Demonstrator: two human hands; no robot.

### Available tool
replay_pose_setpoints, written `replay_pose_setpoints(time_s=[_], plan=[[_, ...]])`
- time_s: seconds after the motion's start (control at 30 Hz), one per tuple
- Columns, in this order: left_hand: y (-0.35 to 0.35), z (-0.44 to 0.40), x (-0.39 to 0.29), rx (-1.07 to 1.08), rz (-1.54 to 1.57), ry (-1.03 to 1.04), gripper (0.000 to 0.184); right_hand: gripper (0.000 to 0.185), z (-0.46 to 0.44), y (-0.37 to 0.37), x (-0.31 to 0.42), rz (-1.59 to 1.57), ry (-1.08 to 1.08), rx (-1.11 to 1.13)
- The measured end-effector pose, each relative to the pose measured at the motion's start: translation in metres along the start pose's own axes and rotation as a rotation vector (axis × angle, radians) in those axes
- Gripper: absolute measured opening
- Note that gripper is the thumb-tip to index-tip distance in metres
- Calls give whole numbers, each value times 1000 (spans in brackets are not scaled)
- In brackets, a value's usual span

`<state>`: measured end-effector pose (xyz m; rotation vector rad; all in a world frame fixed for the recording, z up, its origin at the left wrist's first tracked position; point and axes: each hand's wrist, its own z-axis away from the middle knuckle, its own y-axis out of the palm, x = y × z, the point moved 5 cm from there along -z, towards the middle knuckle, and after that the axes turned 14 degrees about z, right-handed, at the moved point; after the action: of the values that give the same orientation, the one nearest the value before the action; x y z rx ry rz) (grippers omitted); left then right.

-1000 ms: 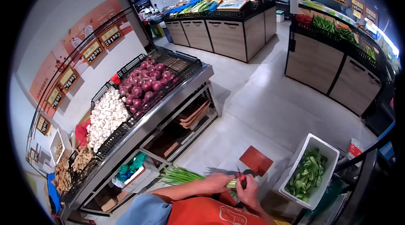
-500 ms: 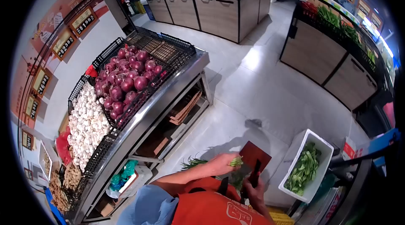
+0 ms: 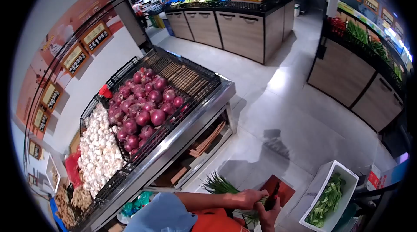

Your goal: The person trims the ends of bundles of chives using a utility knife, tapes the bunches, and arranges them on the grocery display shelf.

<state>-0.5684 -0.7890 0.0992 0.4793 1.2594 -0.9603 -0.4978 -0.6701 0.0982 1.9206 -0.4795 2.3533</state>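
My left hand (image 3: 251, 199) is closed around a small bunch of pale green stems (image 3: 263, 200), low in the view. Right beside it, my right hand (image 3: 270, 209) grips a dark knife (image 3: 273, 194), pointing up and away from me; its exact shape is hard to make out. The two hands are close together, and they seem to meet at the stems. Beyond the knife lies a reddish-brown square board (image 3: 284, 193), partly covered by the knife. Long thin green leaves (image 3: 220, 183) fan out past my left forearm, which hides part of them.
A white foam box (image 3: 307, 197) of leafy greens (image 3: 328, 201) stands at the right. To the left, a metal-edged stand (image 3: 191, 109) bears red onions (image 3: 143, 106), garlic (image 3: 99, 149) and ginger (image 3: 81, 197). Vegetable counters (image 3: 239, 30) stand farther back, with tiled floor (image 3: 299, 123) between.
My left hand has moved right with the stems, up to the right hand and the knife. The scene has shifted down and right as the head moved.
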Motion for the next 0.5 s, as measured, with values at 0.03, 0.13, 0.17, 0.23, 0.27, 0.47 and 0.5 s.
replay_pose_setpoints(time_s=[0.03, 0.13, 0.17, 0.23, 0.27, 0.47, 0.5], plan=[[-4, 7, -13, 29, 28, 9, 44, 42, 1, 2, 2, 9, -4, 28], [1, 17, -13, 80, 30, -47, 51, 36, 2, 1, 8, 34, -9, 94], [5, 16, -13, 91, 23, -75, 50, 33, 4, -2, 5, 34, -18, 95], [15, 15, -25, 140, -41, -162, 53, 31, 14, -11, -8, -16, -11, 81], [20, 12, -24, 158, -24, -106, 55, 30, 18, -17, -16, -45, -3, 62], [99, -1, -47, 377, -65, 57, 60, 40, 89, -91, -41, 12, 90, -91], [114, -4, -38, 453, -66, 107, 58, 45, 104, -103, -43, 8, 136, -130]])
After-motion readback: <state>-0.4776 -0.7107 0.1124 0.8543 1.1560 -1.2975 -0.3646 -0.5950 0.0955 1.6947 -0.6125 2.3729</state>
